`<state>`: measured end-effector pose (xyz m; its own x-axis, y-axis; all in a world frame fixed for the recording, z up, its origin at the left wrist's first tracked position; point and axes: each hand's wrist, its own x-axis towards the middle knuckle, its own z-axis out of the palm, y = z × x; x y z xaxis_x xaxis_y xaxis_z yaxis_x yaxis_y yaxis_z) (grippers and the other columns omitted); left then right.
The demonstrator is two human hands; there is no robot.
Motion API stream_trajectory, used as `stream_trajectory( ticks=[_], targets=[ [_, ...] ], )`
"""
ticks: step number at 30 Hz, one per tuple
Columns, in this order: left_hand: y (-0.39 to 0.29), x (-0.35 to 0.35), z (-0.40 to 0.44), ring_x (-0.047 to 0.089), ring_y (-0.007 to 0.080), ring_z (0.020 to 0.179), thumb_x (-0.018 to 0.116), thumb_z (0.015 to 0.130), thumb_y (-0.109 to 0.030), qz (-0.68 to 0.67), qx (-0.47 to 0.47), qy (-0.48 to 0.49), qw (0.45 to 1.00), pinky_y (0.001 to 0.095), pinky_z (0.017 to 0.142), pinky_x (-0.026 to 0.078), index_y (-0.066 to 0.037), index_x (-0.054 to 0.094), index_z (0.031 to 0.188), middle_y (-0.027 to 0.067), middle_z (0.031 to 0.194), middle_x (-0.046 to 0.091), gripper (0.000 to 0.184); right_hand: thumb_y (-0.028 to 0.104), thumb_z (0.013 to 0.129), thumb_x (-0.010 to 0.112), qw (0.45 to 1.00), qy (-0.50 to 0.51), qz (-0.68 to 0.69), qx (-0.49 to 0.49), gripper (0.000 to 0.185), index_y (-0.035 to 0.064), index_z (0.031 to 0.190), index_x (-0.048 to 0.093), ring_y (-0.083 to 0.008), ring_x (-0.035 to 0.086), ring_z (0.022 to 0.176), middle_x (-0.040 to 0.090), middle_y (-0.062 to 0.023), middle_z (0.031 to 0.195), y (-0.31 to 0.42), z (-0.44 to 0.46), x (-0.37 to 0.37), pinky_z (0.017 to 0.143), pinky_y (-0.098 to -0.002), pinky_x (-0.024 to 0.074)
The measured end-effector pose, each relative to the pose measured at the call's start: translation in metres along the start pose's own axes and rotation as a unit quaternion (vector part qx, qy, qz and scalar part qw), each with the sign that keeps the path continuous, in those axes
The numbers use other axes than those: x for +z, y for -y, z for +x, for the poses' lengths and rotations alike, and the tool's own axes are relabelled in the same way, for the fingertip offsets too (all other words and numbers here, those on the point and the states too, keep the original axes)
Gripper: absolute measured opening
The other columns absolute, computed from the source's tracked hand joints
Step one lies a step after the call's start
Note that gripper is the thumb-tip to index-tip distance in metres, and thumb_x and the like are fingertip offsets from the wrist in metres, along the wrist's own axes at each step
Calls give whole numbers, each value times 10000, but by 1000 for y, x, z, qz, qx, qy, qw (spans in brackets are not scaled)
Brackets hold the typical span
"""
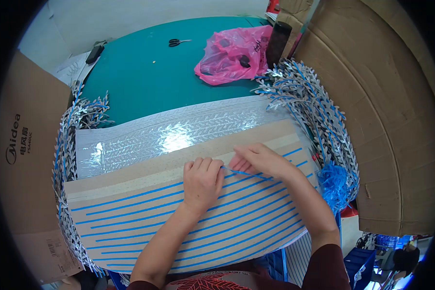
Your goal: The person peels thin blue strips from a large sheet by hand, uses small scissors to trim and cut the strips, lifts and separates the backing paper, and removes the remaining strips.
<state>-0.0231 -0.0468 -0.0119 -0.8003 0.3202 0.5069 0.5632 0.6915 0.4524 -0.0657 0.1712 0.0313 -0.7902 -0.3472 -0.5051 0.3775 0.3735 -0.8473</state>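
Observation:
A tan board [145, 227] lies in front of me, lined with several thin blue strips [145, 211] running in near-parallel rows. My left hand [203, 183] rests over its upper middle with the fingers curled, pinching a blue strip at the fingertips. From that pinch the blue strip [246, 173] runs to the right, slightly raised at an angle to the others. My right hand [258, 160] hovers just above this strip, palm partly showing and fingers apart; contact with the strip is hard to make out.
Behind the board lies a shiny clear sheet with an embossed leaf pattern [179, 135]. Silver leaf garlands [319, 106] hang at both sides. On the green table [140, 63] are scissors [179, 42] and a pink plastic bag [234, 55]. Cardboard boxes [38, 145] flank the table; blue tangled strands [334, 186] hang right.

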Motion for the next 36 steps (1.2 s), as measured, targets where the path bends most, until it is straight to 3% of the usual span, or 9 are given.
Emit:
stream_trajectory(
  ticks=[3,9,12,18,21,24,27,33,36],
  targets=[
    [2,-1,-1,628,284,886,713,877,-97,-1,-2,4,1000,441,849,424,-100,690,1005,71,893,657,131,502,1135,389,985,121,28,120,648,-42,1098,739,-267,762,835,760,-173,969,6,8,-4,730,-380,624],
    [7,1,-4,628,279,889,713,874,-96,-16,12,13,1000,438,852,423,-101,689,1005,70,888,652,134,511,1112,429,952,228,100,179,585,-13,1059,682,-271,755,786,740,-175,907,-9,8,-9,713,-398,636],
    [10,0,-4,629,278,900,730,867,-105,-14,27,24,999,435,863,431,-107,686,1002,67,895,647,142,472,1098,489,948,224,131,184,498,7,1040,659,-269,756,795,741,-169,910,-18,2,-15,715,-399,639],
    [12,-3,-5,623,280,969,818,837,-216,34,75,86,993,447,906,448,-108,672,1019,70,976,641,258,326,1060,630,991,86,-62,78,324,20,1032,731,-241,761,822,772,-147,887,-8,-13,-22,758,-376,622],
    [12,-20,-7,625,286,1029,832,837,-248,42,60,115,991,448,935,451,-95,676,1084,85,1044,648,329,271,985,716,935,-65,-332,-101,258,28,1015,797,-233,748,804,783,-132,878,-8,-17,-19,768,-357,587],
    [14,-39,-19,629,302,1094,832,849,-232,38,29,125,991,450,967,454,-76,679,1156,107,1117,661,376,218,920,759,929,-135,-330,-100,196,46,981,828,-245,740,794,788,-127,881,1,-25,-16,762,-368,563],
    [23,-49,-41,629,321,1164,837,851,-197,37,5,111,993,463,1004,461,-59,679,1195,129,1200,674,403,218,922,774,931,-157,-307,-120,207,25,979,820,-201,714,748,781,-107,851,-10,-25,-18,716,-344,550],
    [34,-48,-60,614,347,1239,831,857,-138,17,11,78,997,479,1051,466,-46,674,1200,159,1310,661,388,212,942,794,976,-152,-151,-37,209,3,951,801,-58,585,688,678,16,735,-30,-26,-30,607,-244,460],
    [33,-48,-59,607,356,1240,826,861,-128,10,6,80,997,475,1054,463,-42,668,1201,165,1327,649,385,208,951,788,979,-151,-135,-35,198,11,931,789,-46,575,677,654,38,715,-38,-24,-32,592,-235,437]
  ],
)
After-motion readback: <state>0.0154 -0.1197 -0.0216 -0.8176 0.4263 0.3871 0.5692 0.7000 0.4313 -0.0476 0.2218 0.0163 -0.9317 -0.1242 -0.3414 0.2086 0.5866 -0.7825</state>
